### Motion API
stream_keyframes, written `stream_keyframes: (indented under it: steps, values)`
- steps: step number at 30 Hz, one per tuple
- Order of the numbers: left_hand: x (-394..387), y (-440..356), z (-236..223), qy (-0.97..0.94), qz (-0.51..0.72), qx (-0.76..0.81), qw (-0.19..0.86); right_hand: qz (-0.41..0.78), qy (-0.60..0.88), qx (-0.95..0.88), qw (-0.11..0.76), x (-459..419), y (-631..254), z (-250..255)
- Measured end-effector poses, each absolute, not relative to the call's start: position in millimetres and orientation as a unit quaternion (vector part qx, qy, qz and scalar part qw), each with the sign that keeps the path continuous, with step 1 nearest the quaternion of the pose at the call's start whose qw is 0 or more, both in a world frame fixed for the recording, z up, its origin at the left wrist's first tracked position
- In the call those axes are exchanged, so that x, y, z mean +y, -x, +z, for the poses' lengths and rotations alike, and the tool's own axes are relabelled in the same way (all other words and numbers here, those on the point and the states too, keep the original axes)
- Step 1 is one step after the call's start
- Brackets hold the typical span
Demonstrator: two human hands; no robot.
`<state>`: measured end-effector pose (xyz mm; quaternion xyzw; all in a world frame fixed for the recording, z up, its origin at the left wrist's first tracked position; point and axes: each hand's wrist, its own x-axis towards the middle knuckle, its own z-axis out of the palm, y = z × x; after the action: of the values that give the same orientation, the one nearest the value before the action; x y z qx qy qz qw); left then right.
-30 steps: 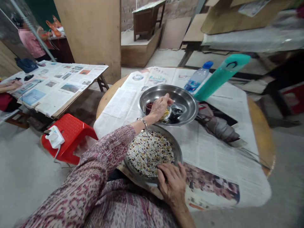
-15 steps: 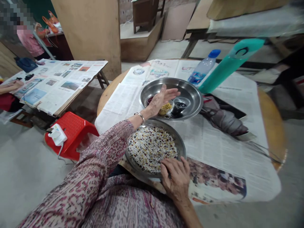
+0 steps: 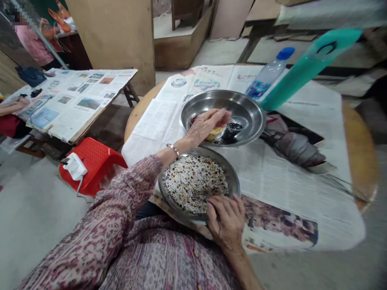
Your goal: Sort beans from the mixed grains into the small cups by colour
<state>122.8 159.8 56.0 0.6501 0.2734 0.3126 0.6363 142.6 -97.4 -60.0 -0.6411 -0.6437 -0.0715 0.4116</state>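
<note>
My left hand (image 3: 207,125) is over the far metal basin (image 3: 256,133), palm down and fingers stretched to the right, with blurred tips. Beneath it a cup of yellow grains (image 3: 215,134) is partly covered, and dark red grains (image 3: 193,119) show beside the wrist. Just right of the fingers stands a clear cup of black grains (image 3: 233,131). My right hand (image 3: 226,221) is curled over the near edge of a second metal basin (image 3: 234,177), its fingertips by the mixed white, yellow and dark grains (image 3: 193,181). The underside of its grip is hidden.
Newspaper (image 3: 287,193) covers the round table. A water bottle (image 3: 269,74), a teal folder (image 3: 308,70) and a folded grey umbrella (image 3: 298,143) lie behind and right. At left are a red stool (image 3: 96,159), a papered table (image 3: 105,96) and other people.
My left hand has turned from thumb-up to palm down and reached slightly right toward the cups. My right hand stays at the near basin's edge. The whole view has shifted slightly.
</note>
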Motion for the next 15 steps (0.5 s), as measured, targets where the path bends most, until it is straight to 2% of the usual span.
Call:
stream_keyframes:
  steps: [4,8,15]
  values:
    - [119.6,-56.3,46.7,-0.804,0.225,0.199,0.513,-0.094,0.640,-0.637,0.418,-97.8,-143.8,-62.8]
    - [67.0,10.0,21.7,-0.885,0.155,0.230,0.374,-0.099,0.642,-0.636,0.417,-99.0,-142.9,-65.9]
    - [12.9,37.7,-7.0,-0.934,0.051,0.226,0.272,-0.102,0.683,-0.630,0.355,-93.1,-154.3,-37.2]
